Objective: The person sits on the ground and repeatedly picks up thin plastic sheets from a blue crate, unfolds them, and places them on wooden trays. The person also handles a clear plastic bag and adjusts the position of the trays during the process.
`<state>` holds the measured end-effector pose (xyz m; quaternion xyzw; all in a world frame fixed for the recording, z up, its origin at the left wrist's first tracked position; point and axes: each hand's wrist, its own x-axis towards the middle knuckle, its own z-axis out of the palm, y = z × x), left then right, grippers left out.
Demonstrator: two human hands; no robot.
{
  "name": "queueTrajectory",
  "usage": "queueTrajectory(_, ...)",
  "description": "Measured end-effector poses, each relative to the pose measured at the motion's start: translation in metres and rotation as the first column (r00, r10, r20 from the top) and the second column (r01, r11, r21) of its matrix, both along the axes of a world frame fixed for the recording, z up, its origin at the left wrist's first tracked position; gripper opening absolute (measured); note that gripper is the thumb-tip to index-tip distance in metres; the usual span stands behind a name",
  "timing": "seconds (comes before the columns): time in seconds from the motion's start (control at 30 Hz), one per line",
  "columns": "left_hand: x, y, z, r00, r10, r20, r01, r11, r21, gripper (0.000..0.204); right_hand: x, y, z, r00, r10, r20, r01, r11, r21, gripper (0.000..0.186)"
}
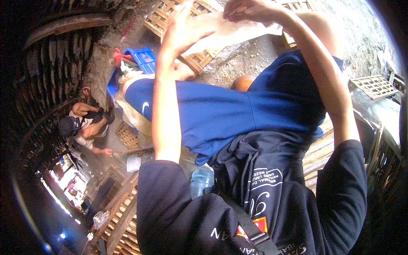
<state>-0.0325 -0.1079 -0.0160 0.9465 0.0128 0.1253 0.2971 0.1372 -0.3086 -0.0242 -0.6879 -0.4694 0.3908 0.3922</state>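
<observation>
My left hand (180, 36) is raised at the top of the view, fingers stretched up and thumb spread to the right. Glare washes out its fingertips. A pale, thin sheet (242, 36), perhaps plastic, lies just right of it. My right hand (253, 10) is at the sheet's upper edge, fingers curled in and apparently pinching it; the exact grip is in shadow. Beneath the sheet and my left hand is a woven bamboo tray (199, 63), its lattice showing around the sheet's edges.
A blue plastic crate (142, 59) stands left of my knee. Another person (87, 123) crouches at the far left beside a woven basket (127, 136). A bluish water container (202, 182) is by my left side. Another woven tray (374, 87) lies at the right.
</observation>
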Motion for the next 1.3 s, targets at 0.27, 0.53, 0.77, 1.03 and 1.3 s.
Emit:
queueTrajectory(0.27,0.023,-0.031,-0.013,0.982,-0.022,-0.186,-0.009,0.986,-0.165,0.03,-0.019,0.006,0.029,0.984,-0.049,0.172,0.062,0.996,-0.069,0.024)
queueTrajectory(0.53,0.017,0.0,-0.002,0.95,0.057,-0.307,-0.178,0.906,-0.383,0.023,-0.002,0.002,-0.017,0.941,-0.334,0.06,0.335,0.942,-0.009,0.016)
queueTrajectory(0.77,0.016,0.001,0.004,0.927,0.028,-0.374,-0.192,0.892,-0.409,0.025,-0.001,0.008,0.02,0.783,-0.066,0.618,0.229,0.955,-0.188,0.017)
queueTrajectory(1.03,0.019,0.001,0.01,0.927,-0.043,-0.374,-0.152,0.866,-0.476,0.037,-0.013,-0.002,0.059,0.919,-0.177,0.353,0.247,0.955,-0.164,0.024)
queueTrajectory(1.3,0.016,0.011,0.006,0.981,-0.039,-0.192,-0.056,0.885,-0.463,0.033,0.006,-0.002,-0.005,0.98,-0.057,0.191,0.065,0.997,-0.032,0.023)
